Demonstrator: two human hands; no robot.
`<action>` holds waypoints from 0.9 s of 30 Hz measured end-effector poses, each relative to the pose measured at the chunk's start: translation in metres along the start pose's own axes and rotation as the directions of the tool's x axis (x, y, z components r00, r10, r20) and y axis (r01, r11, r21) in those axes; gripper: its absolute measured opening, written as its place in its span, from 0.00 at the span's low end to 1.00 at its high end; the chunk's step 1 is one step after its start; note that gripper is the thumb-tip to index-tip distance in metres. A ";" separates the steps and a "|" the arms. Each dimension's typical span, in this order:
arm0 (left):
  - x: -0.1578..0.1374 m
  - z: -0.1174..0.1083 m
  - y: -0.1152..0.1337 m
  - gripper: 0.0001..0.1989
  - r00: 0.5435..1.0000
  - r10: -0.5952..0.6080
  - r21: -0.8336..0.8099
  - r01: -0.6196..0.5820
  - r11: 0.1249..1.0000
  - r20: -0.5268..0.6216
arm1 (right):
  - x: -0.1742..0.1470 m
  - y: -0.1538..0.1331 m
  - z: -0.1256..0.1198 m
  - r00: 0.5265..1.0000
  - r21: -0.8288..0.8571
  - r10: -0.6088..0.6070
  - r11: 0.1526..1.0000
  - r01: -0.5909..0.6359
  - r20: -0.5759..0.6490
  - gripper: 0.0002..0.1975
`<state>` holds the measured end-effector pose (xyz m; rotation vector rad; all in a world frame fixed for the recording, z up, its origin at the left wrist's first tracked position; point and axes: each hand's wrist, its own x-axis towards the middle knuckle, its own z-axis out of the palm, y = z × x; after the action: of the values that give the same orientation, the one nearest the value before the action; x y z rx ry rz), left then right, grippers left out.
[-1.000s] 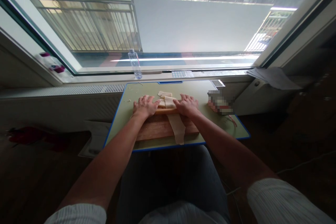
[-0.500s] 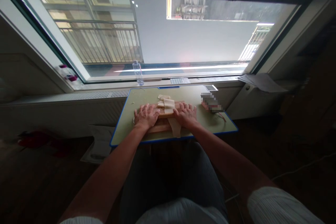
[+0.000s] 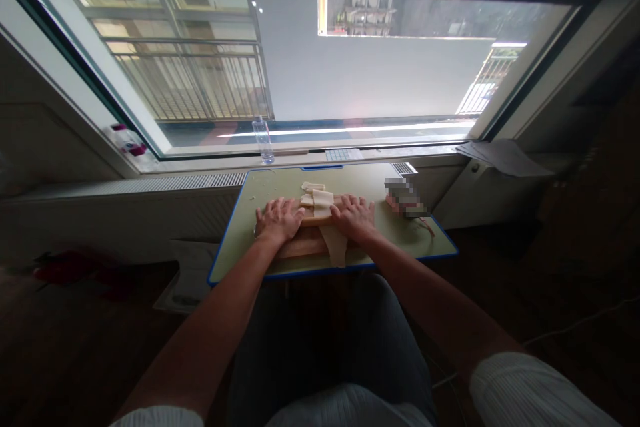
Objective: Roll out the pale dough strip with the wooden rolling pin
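One rolling pin (image 3: 317, 221) on flat, pale dough (image 3: 323, 204).
The left hand (image 3: 279, 220) and the right hand (image 3: 355, 217) lie on top of the pin's two ends, fingers stretched out and spread; the dough runs under its middle and pokes out past the near edge of the wooden board (image 3: 303, 244); the board sits on a green table (image 3: 400, 233) with a blue rim; a clear bottle (image 3: 263, 141) stands on the window sill (image 3: 295, 159), and I cannot tell what is in it; to its left is a purple-capped bottle (image 3: 129, 141), any writing too small to read.
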<state>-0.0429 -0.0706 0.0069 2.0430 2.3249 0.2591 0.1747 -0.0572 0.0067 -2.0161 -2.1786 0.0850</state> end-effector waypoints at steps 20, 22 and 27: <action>0.094 0.005 -0.003 0.41 0.992 -0.020 -0.073 0.030 0.997 0.126 | 0.093 -0.001 0.001 0.985 0.153 0.073 0.984 -0.097 0.154 0.46; 0.099 0.006 -0.004 0.41 0.992 -0.031 -0.079 0.041 0.996 0.124 | 0.098 -0.001 0.001 0.985 0.175 0.077 0.979 -0.105 0.155 0.45; 0.102 0.007 -0.004 0.41 0.991 -0.024 -0.076 0.034 0.997 0.132 | 0.101 -0.001 0.000 0.987 0.207 0.070 0.973 -0.099 0.143 0.44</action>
<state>-0.0597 0.0305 0.0077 1.9272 2.2284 0.2045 0.1664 0.0426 0.0152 -2.0321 -2.0557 0.4597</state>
